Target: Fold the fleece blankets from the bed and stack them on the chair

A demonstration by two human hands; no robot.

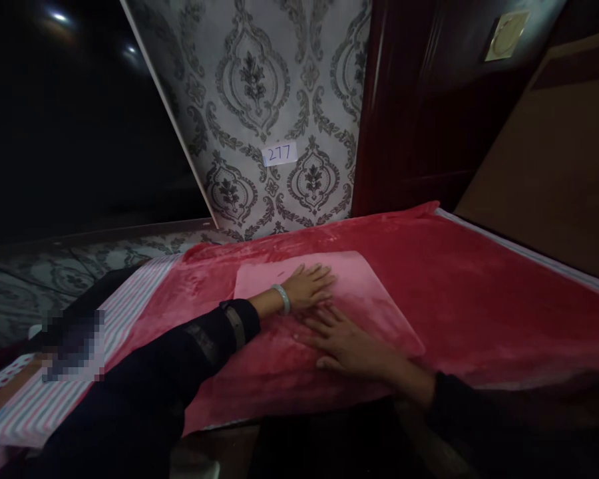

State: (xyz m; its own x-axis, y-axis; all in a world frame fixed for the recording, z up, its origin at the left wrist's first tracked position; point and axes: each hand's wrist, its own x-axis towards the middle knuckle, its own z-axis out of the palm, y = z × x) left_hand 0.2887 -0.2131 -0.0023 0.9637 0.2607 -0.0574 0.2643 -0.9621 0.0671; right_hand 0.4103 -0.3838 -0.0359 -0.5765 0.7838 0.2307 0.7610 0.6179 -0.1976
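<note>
Both hands lie flat, fingers spread, on a pale pink sheet (352, 293) that rests atop the red plush blanket (479, 293). The left hand (307, 286), a bracelet (281, 299) at its wrist, presses the sheet's middle; the right hand (347, 342) presses just beside it, nearer the sheet's lower edge.

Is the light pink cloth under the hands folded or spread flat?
Spread flat: the light pink cloth lies smooth on the red plush blanket, both hands pressed on it.

light: dim, two ceiling glints upper left | shadows: deep black along left and bottom | distortion: wide-angle bending at edges | blur: pixelated patch lower left, soft overall
</note>
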